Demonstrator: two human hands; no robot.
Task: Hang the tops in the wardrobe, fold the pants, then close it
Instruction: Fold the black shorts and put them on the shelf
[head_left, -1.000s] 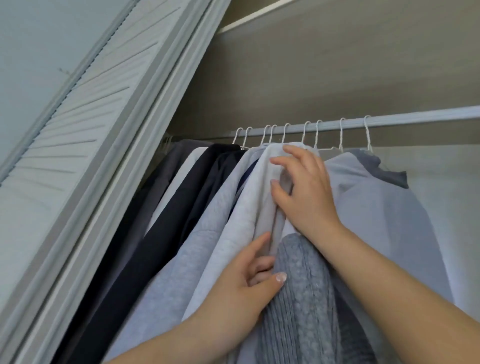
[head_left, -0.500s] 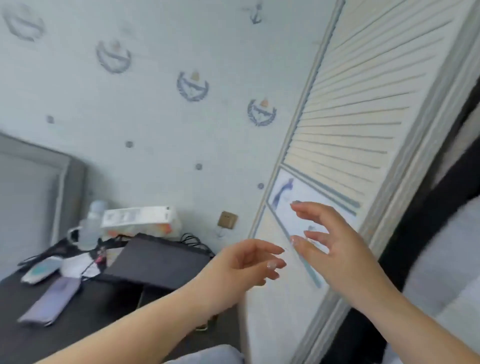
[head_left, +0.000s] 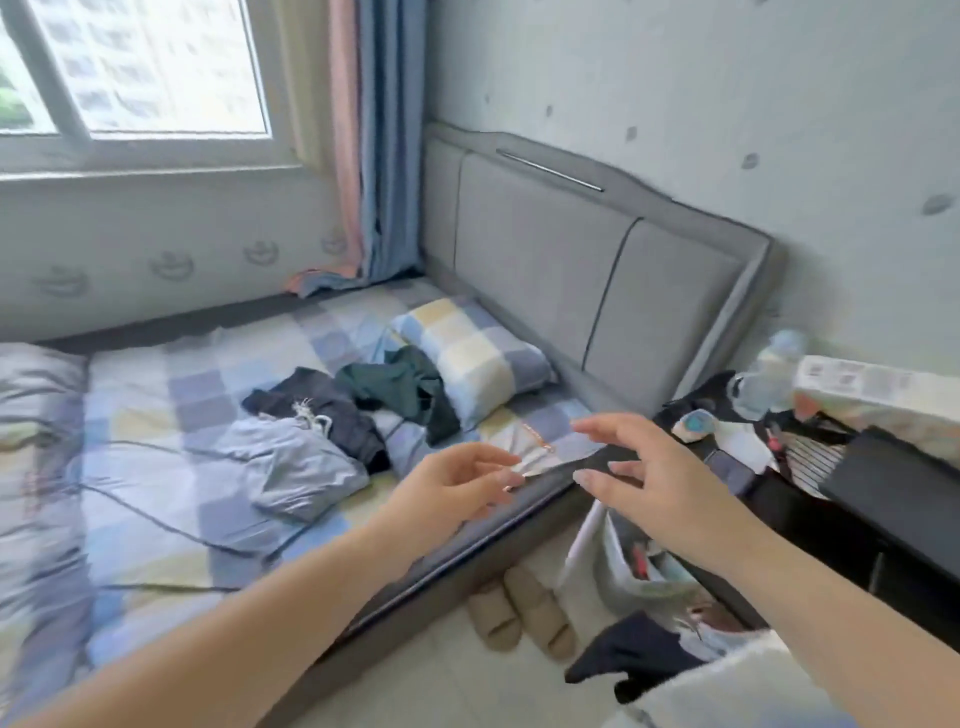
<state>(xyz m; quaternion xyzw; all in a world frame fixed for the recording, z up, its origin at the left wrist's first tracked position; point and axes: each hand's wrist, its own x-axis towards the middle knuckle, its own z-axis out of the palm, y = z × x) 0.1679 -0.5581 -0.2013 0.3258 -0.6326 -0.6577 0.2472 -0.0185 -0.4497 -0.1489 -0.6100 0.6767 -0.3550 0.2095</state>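
Head view is showing both forearms reaching forward over the bed edge (head_left: 457, 551), with bare floor and a pair of slippers (head_left: 522, 613) lying below. Left hand (head_left: 457, 488) and right hand (head_left: 644, 478) are hovering apart with fingers loosely spread, gripping nothing. Beyond them, a crumpled grey garment (head_left: 296, 467), a dark garment (head_left: 332, 415) and a green garment (head_left: 405, 384) are lying touching on the checked sheet (head_left: 156, 415), beside the pillow (head_left: 478, 353).
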